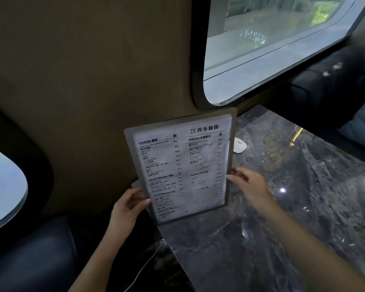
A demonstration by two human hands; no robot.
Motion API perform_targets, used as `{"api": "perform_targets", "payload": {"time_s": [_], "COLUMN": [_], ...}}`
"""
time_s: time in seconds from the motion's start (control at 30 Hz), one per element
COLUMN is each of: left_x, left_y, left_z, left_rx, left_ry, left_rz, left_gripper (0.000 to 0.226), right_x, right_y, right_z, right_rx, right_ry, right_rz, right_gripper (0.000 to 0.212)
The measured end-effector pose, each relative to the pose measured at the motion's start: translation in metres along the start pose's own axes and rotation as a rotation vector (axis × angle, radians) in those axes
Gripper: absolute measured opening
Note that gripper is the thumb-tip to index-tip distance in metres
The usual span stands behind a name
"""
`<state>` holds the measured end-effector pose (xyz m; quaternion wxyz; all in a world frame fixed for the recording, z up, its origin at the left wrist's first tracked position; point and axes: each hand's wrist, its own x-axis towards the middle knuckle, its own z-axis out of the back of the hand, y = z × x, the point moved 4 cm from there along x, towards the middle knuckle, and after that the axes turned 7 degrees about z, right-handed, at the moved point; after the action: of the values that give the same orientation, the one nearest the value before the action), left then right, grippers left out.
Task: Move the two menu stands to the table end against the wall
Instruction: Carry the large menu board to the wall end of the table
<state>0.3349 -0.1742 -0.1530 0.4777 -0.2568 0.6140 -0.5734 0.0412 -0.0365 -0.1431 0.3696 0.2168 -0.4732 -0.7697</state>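
Note:
A grey-framed menu stand with a white printed coffee menu stands upright at the wall end of the dark marble table. My left hand grips its lower left edge. My right hand holds its right edge with fingertips on the frame. Behind its lower left corner a sliver of a second grey panel shows, perhaps the other menu stand; most of it is hidden.
A small white rounded device lies on the table right of the menu, by the wall. The brown wall and a window are behind. Dark seats flank the table; a white cable hangs below the table edge.

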Motion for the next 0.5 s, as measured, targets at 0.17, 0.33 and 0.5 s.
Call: {"api": "perform_targets", "payload": {"time_s": [0.17, 0.33, 0.5], "left_x": [-0.004, -0.008, -0.021], "left_y": [0.021, 0.033, 0.043], "left_z": [-0.007, -0.007, -0.009], "left_rx": [0.008, 0.022, 0.079], "left_ry": [0.045, -0.001, -0.005], "left_rz": [0.044, 0.070, 0.062], "left_gripper": [0.022, 0.018, 0.021], "right_x": [-0.001, 0.008, 0.014], "right_y": [-0.007, -0.004, 0.002], "right_z": [-0.012, -0.019, -0.025], "right_rx": [-0.220, -0.400, -0.418], "right_ry": [0.099, 0.127, 0.126], "right_rz": [0.044, 0.087, 0.102], "right_gripper": [0.020, 0.030, 0.029]}}
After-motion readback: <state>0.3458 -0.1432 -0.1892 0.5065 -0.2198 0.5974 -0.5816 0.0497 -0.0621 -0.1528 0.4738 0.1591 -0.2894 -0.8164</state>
